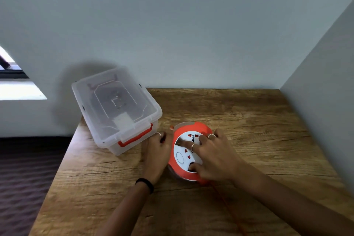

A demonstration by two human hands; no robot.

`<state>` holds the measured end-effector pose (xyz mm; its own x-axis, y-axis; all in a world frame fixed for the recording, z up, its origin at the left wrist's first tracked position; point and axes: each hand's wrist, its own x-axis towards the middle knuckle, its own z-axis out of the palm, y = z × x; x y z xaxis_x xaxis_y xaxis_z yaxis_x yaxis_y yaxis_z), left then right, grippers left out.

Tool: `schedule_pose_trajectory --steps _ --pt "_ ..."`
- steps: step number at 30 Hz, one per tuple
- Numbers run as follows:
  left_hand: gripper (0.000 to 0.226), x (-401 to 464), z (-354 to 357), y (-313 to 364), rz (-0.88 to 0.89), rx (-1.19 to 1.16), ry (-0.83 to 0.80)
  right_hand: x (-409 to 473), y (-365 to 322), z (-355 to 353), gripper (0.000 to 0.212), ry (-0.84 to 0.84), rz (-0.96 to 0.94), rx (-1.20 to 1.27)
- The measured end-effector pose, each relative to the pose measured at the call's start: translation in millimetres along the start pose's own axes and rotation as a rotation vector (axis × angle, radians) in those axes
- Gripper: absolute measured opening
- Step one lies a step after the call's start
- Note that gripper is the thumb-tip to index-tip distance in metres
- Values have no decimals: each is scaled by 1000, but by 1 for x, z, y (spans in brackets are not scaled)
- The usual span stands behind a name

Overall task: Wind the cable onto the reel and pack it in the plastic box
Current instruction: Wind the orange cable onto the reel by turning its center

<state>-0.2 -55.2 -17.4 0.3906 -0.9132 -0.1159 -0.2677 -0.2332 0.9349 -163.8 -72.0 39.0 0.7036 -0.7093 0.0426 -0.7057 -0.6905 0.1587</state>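
Orange round reel (188, 151) under both hands, clear lidded plastic box (115, 109) beside

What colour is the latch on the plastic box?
Orange-red, on the latch at the near end of the clear plastic box; head view.
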Motion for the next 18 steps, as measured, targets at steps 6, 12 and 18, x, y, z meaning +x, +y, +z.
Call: schedule_pose_trajectory --steps 6,12,18 --pt "45 -7 11 -3 -66 -21 134 3 -5 -2 69 -45 169 111" --pt "41 -12 23 -2 -143 -44 225 8 -21 -2 67 -59 520 270" --pt "49 -7 21 -1 -108 39 172 14 -29 6 65 -25 783 460"
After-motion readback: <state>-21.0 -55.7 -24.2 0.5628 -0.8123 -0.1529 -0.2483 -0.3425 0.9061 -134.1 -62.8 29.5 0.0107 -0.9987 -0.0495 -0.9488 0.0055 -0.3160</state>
